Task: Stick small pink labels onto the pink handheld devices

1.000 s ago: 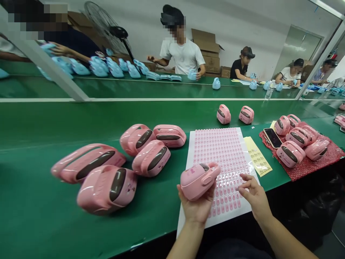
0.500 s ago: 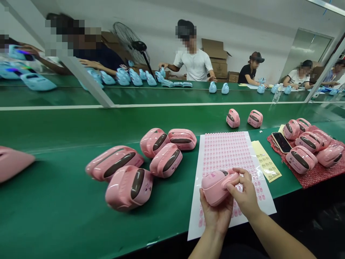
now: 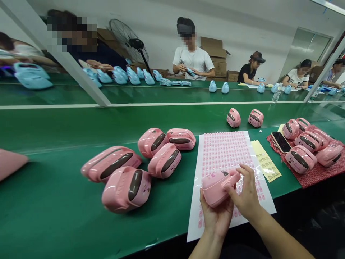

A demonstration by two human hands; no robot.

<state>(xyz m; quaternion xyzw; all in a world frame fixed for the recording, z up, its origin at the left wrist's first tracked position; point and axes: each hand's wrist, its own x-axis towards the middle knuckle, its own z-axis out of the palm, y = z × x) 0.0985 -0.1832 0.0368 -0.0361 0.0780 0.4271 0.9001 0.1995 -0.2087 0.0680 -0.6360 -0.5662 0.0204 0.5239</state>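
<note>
My left hand (image 3: 217, 217) is closed around a pink plastic housing (image 3: 215, 192) with a loop handle, cupping it from below. The housing is tilted, its handle pointing right and part of its dark window showing on top. At the handle end, my right hand (image 3: 246, 196) has its thumb against the housing's side. Its index finger stands spread a little off the handle, and the other fingers are partly hidden. Beneath both hands lies a white sheet of small pink oval stickers (image 3: 223, 151), with some gone from its lower rows.
Several pink housings (image 3: 164, 161) stand to the left, and two more (image 3: 233, 118) behind the sheet. On the right are a yellow sticker sheet (image 3: 265, 160), a phone (image 3: 281, 142) and a red mat (image 3: 299, 176) bearing housings. Across the bench, co-workers (image 3: 192, 59) sit among blue housings (image 3: 133, 76).
My right hand has shifted slightly right, its index finger lifting off the handle. My left hand keeps its hold on the housing. The co-worker opposite has brought both hands together around a blue piece.
</note>
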